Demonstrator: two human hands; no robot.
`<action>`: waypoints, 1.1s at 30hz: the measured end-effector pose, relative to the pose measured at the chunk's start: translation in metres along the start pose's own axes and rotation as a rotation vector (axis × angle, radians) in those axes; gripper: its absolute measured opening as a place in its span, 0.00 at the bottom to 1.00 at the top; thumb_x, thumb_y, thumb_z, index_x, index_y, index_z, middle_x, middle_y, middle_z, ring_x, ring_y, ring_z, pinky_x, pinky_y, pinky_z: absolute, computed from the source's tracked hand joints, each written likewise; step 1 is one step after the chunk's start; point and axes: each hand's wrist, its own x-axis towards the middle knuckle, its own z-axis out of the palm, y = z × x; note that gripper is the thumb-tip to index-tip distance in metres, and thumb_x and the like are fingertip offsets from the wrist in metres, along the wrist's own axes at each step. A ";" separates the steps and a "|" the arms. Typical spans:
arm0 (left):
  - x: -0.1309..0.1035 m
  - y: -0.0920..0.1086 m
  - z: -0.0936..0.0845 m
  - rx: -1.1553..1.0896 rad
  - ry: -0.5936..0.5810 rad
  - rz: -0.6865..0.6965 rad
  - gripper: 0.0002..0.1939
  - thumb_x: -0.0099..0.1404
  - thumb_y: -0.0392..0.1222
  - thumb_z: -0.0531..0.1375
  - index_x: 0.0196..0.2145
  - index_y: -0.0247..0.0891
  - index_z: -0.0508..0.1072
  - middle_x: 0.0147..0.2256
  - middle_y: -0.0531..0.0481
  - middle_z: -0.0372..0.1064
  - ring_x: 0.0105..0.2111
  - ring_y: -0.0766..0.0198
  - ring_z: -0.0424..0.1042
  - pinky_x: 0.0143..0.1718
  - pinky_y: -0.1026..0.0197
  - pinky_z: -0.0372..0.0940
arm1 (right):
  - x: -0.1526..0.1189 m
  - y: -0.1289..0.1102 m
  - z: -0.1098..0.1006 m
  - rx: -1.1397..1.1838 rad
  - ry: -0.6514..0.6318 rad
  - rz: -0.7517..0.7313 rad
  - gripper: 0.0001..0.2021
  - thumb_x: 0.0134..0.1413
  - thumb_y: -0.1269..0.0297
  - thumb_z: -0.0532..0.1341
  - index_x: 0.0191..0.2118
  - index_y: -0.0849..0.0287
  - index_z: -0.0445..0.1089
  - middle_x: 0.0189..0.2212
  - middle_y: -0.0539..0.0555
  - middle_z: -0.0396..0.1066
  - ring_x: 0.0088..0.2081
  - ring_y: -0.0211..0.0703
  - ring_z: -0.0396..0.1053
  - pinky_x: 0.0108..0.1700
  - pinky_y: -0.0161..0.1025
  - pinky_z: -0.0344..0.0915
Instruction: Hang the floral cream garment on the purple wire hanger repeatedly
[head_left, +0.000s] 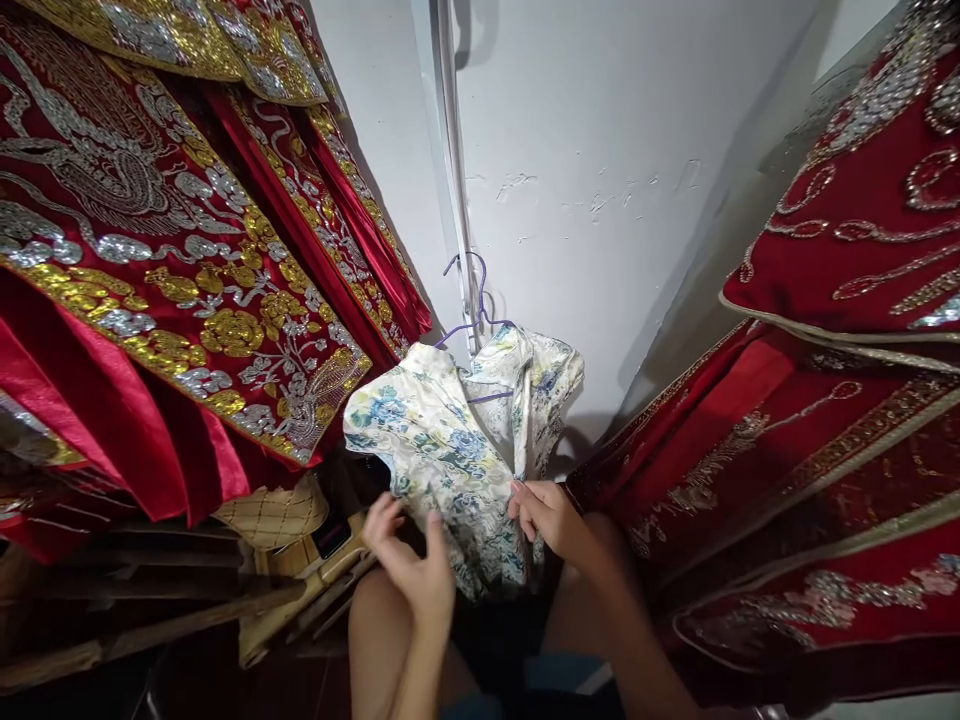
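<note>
A short-sleeved white blouse (457,440) with a blue, green and yellow floral print hangs on a purple hanger (484,315). The blouse's neckline gapes in a V, and the hanger's lower bar shows inside it. My right hand (551,515) pinches the blouse's front edge at the bottom of the V. At the blouse's left side my left hand (412,560) is spread, thumb and fingers apart, holding nothing. The lower part of the blouse falls into shadow between my knees.
Red garments with gold and silver sequin embroidery (232,330) hang on the left. Beaded dark red garments (847,250) crowd the right. A white wall (585,130) with a vertical metal strip (448,130) stands behind. Lower left are a tan quilted item (281,515) and bamboo-like poles (277,610).
</note>
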 end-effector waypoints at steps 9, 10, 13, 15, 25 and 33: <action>-0.024 0.002 0.047 -0.074 -0.714 -0.078 0.04 0.65 0.37 0.58 0.32 0.39 0.70 0.30 0.50 0.69 0.33 0.61 0.69 0.37 0.61 0.63 | -0.006 -0.002 0.004 0.031 -0.111 0.052 0.25 0.63 0.43 0.53 0.26 0.58 0.71 0.09 0.47 0.64 0.13 0.37 0.55 0.23 0.36 0.55; -0.023 0.001 0.048 -0.088 -0.733 -0.077 0.05 0.66 0.38 0.58 0.30 0.39 0.69 0.29 0.51 0.68 0.31 0.62 0.68 0.35 0.62 0.62 | -0.004 -0.003 0.004 0.058 -0.088 0.067 0.25 0.62 0.43 0.53 0.26 0.58 0.72 0.09 0.48 0.64 0.13 0.36 0.54 0.22 0.36 0.54; -0.023 0.000 0.048 -0.098 -0.748 -0.086 0.08 0.64 0.37 0.59 0.26 0.39 0.65 0.26 0.53 0.65 0.28 0.64 0.64 0.33 0.64 0.59 | 0.004 -0.007 0.004 0.127 -0.009 0.114 0.24 0.59 0.45 0.56 0.24 0.59 0.73 0.08 0.48 0.63 0.12 0.35 0.51 0.20 0.37 0.49; -0.023 0.000 0.047 -0.082 -0.746 -0.102 0.10 0.62 0.37 0.60 0.25 0.39 0.63 0.25 0.55 0.62 0.27 0.66 0.61 0.31 0.64 0.57 | 0.010 -0.014 0.005 0.166 0.022 0.135 0.23 0.57 0.47 0.57 0.22 0.59 0.73 0.08 0.49 0.62 0.12 0.35 0.51 0.19 0.37 0.48; -0.013 -0.018 0.056 -0.034 -0.725 -0.200 0.08 0.55 0.33 0.58 0.23 0.40 0.60 0.22 0.58 0.57 0.24 0.68 0.58 0.29 0.66 0.55 | 0.089 -0.134 -0.013 0.279 0.131 -0.097 0.15 0.53 0.56 0.62 0.21 0.60 0.70 0.10 0.46 0.61 0.12 0.32 0.52 0.17 0.35 0.46; 0.023 0.001 0.058 -0.095 -0.756 -0.190 0.06 0.64 0.42 0.59 0.35 0.37 0.72 0.25 0.53 0.67 0.25 0.66 0.65 0.29 0.64 0.61 | 0.086 -0.135 -0.001 0.266 0.071 -0.235 0.19 0.56 0.52 0.59 0.24 0.61 0.73 0.10 0.47 0.63 0.13 0.33 0.55 0.18 0.34 0.48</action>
